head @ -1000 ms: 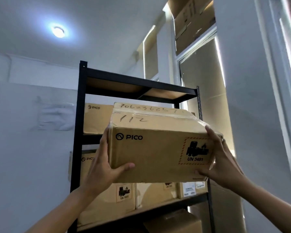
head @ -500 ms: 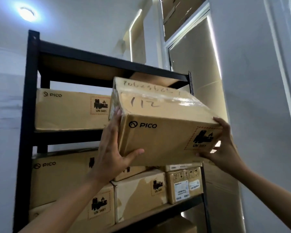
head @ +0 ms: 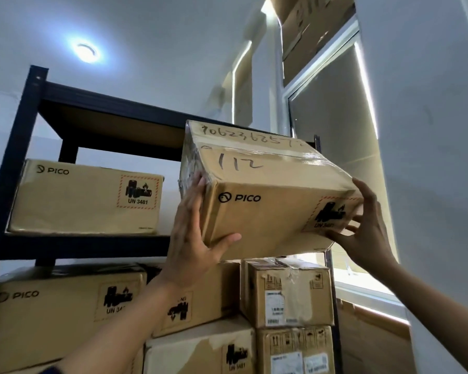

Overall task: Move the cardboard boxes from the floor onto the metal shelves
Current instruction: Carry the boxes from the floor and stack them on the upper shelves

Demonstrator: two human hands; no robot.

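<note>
Gripping tilted box [head: 265, 201] edges, left hand [head: 192, 238], right hand [head: 368, 228], shelf [head: 87, 242] gap beside.

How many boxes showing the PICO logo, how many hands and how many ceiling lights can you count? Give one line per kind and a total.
Boxes showing the PICO logo: 3 (held box, upper-left box, lower-left box)
Hands: 2 (left hand, right hand)
Ceiling lights: 1 (ceiling light)
Total: 6

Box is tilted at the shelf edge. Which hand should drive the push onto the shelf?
Probably the left hand: its palm is flat along the held box's end with the thumb under the front edge. The right hand only grips the far corner with its fingertips, so it suits steadying.
</note>
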